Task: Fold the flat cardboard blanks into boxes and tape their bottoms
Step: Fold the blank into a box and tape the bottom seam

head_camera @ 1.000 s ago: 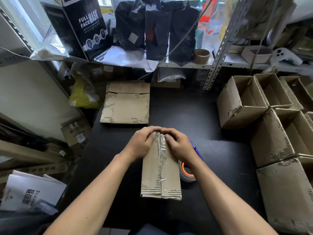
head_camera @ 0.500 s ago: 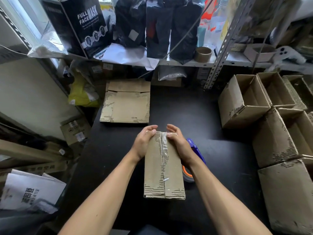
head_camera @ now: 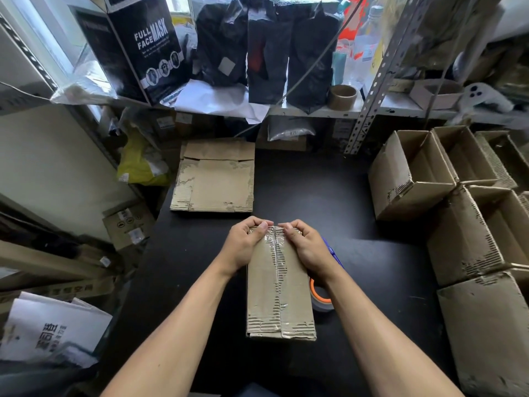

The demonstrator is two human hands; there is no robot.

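both hands back at far end of box point(head_camera: 279, 285): a second ago they lay curled over that end, half a second ago fingers were straighter along its sides. Now left hand point(head_camera: 246, 247) and right hand point(head_camera: 306, 249) curl over the far edge, thumbs pressing on the taped seam point(head_camera: 276, 270). Box sits a bit nearer the person on the surface point(head_camera: 357, 253)

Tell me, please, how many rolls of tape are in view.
2. One orange-cored roll lies on the table right of the box, partly hidden; one brown roll stands on the shelf, possibly just a core. Others may be hidden.
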